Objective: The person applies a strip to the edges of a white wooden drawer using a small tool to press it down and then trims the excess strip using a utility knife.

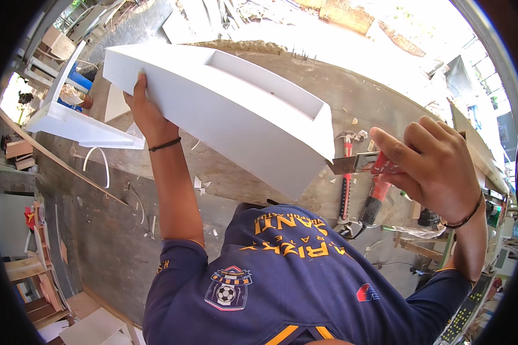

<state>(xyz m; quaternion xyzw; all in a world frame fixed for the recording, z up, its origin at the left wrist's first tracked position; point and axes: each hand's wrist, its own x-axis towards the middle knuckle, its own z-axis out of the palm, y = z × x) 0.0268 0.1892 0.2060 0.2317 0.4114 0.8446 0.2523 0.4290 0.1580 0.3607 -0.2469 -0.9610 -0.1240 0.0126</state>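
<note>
A long white box-like panel [230, 121] with a recessed slot along its far side is tilted up over the workbench. My left hand [147, 112] grips its left end, thumb laid on the near white face and the other fingers hidden. In my right hand [429, 158] is a red-handled utility knife [365, 163] with its blade out. The blade tip is at the panel's right corner; whether it touches cannot be made out. Just beyond the panel's right end lies a claw hammer [346, 178] with a red and black handle.
A red and black power tool [375, 198] rests beside the hammer. Another white panel piece [86, 126] stands at the left, near a curved white strip [98, 164]. Small white scraps [199, 183] dot the grey workbench [322, 75]. Wooden offcuts [31, 267] are stacked at lower left.
</note>
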